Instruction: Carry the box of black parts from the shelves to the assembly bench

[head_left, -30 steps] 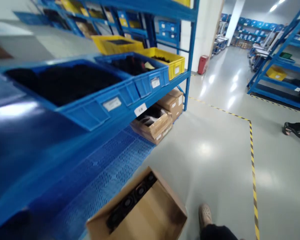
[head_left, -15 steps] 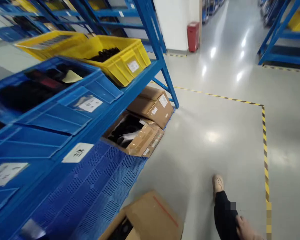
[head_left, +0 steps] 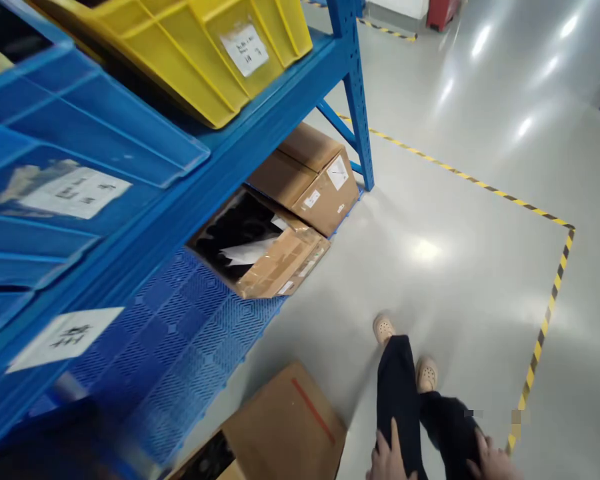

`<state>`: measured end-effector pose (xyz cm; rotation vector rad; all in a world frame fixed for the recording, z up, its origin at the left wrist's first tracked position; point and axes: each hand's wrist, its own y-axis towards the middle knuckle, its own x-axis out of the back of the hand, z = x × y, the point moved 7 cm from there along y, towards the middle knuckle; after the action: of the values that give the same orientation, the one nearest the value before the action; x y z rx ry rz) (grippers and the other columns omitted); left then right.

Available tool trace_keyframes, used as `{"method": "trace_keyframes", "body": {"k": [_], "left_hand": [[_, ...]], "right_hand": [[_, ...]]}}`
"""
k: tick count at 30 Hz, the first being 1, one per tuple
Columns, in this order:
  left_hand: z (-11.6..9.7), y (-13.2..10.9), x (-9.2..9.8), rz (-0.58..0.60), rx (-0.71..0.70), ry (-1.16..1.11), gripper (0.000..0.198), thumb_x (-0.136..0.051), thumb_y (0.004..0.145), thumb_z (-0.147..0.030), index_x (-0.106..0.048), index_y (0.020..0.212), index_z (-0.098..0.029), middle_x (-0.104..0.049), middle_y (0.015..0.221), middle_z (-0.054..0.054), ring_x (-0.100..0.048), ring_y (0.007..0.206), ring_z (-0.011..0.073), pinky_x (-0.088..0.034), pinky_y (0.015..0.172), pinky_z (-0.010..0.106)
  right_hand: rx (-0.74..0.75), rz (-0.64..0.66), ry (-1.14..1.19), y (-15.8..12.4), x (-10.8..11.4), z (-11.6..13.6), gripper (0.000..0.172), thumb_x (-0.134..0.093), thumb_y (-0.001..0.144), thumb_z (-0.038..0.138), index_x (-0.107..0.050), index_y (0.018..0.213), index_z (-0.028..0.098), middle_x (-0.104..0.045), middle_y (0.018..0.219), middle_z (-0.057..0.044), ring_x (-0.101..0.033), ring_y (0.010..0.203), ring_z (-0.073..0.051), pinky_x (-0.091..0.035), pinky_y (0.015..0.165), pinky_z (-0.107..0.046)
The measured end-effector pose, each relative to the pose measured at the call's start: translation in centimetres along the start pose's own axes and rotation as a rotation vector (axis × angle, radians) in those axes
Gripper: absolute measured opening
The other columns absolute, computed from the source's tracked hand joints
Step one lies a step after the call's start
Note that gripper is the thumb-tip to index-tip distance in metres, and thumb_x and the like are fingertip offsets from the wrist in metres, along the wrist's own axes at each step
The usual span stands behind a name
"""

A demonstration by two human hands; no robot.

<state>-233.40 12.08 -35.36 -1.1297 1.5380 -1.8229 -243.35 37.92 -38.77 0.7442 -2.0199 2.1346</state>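
My left hand (head_left: 389, 459) lies on my left thigh at the bottom edge, fingers stretched flat on the dark trousers and holding nothing. My right hand (head_left: 491, 461) rests on my right knee, fingers spread over the cloth, also with nothing in it. Both beige shoes (head_left: 383, 328) stand on the grey floor. A brown cardboard box (head_left: 285, 427) with a red stripe lies just left of my left hand, apart from it.
A blue shelf rack (head_left: 359, 100) carries a yellow bin (head_left: 190, 47) and blue bins (head_left: 70, 153) with labels. Under it, on a blue plastic grid (head_left: 180, 333), sit an open carton with dark contents (head_left: 260, 250) and a closed carton (head_left: 310, 173). Yellow-black floor tape (head_left: 545, 320) runs at right.
The view has tilted down and drawn closer to the rack. Both legs and both hands have come into sight; half a second ago only one hand and one shoe showed.
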Motion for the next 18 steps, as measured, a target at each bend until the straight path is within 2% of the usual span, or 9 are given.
{"method": "trace_keyframes", "body": {"k": [2,4,6,7,10,12,16,18], "left_hand": [[-1.1,3.1,3.9,-0.021,-0.003,0.051,0.101,-0.069,0.072,-0.017,-0.015,0.157,-0.026,-0.026,0.158,0.023,-0.049,0.129,0.0370,-0.045,0.100,0.050],[-1.9,5.7,7.2,-0.009,-0.010,0.062,0.102,-0.066,0.073,-0.017,-0.009,0.158,-0.026,-0.028,0.156,0.023,-0.051,0.127,0.0344,-0.045,0.099,0.044],[-2.5,7.5,9.3,0.042,-0.009,0.041,0.104,-0.067,0.072,-0.018,-0.008,0.158,-0.026,-0.033,0.152,0.022,-0.052,0.126,0.0333,-0.045,0.098,0.041],[-2.8,8.2,10.0,0.065,-0.002,0.037,0.104,-0.067,0.072,-0.018,-0.008,0.158,-0.026,-0.035,0.151,0.021,-0.052,0.125,0.0330,-0.045,0.099,0.041],[-4.1,10.0,11.0,0.127,0.052,0.034,0.106,-0.069,0.072,-0.018,-0.007,0.157,-0.028,-0.034,0.153,0.020,-0.051,0.127,0.0333,-0.044,0.101,0.041],[-5.4,11.4,10.9,0.166,0.104,0.036,0.108,-0.071,0.071,-0.018,-0.007,0.157,-0.031,-0.030,0.156,0.019,-0.048,0.131,0.0347,-0.043,0.102,0.042],[-8.2,14.9,9.8,0.190,0.197,0.062,0.109,-0.075,0.068,-0.015,-0.013,0.156,-0.034,-0.031,0.157,0.018,-0.050,0.129,0.0347,-0.045,0.101,0.042],[-9.2,16.4,8.9,0.161,0.250,0.102,0.094,-0.067,0.075,-0.010,-0.021,0.155,-0.033,-0.036,0.154,0.019,-0.056,0.123,0.0339,-0.047,0.099,0.043]], "right_hand": [[-0.031,-0.011,-0.043,2.8,4.9,2.8,0.070,-0.043,0.088,0.041,-0.037,0.150,0.007,-0.058,0.129,-0.026,-0.065,0.109,-0.037,-0.052,0.088,-0.050],[-0.027,-0.087,-0.070,5.3,9.7,5.6,0.077,-0.043,0.089,0.044,-0.024,0.155,0.008,-0.049,0.139,-0.026,-0.060,0.116,-0.038,-0.051,0.088,-0.050],[-0.020,-0.131,-0.117,7.4,12.8,8.1,0.081,-0.049,0.087,0.041,-0.020,0.157,0.014,-0.044,0.145,-0.025,-0.056,0.121,-0.039,-0.052,0.086,-0.050],[-0.016,-0.124,-0.146,8.4,13.6,9.2,0.081,-0.052,0.085,0.038,-0.021,0.157,0.016,-0.043,0.147,-0.024,-0.054,0.123,-0.039,-0.052,0.085,-0.050],[0.016,-0.064,-0.246,11.4,14.2,11.3,0.080,-0.058,0.082,0.031,-0.028,0.155,0.021,-0.044,0.147,-0.025,-0.053,0.124,-0.041,-0.052,0.083,-0.051],[0.044,-0.047,-0.294,13.7,14.5,11.7,0.077,-0.060,0.081,0.031,-0.035,0.153,0.023,-0.045,0.147,-0.026,-0.054,0.121,-0.043,-0.051,0.083,-0.054],[0.113,-0.014,-0.302,18.4,15.8,10.4,0.067,-0.060,0.081,0.032,-0.046,0.147,0.029,-0.043,0.150,-0.020,-0.052,0.123,-0.042,-0.050,0.086,-0.055],[0.139,0.050,-0.281,20.3,16.3,9.3,0.066,-0.058,0.082,0.035,-0.046,0.146,0.031,-0.041,0.152,-0.018,-0.051,0.126,-0.043,-0.050,0.086,-0.056]]}}
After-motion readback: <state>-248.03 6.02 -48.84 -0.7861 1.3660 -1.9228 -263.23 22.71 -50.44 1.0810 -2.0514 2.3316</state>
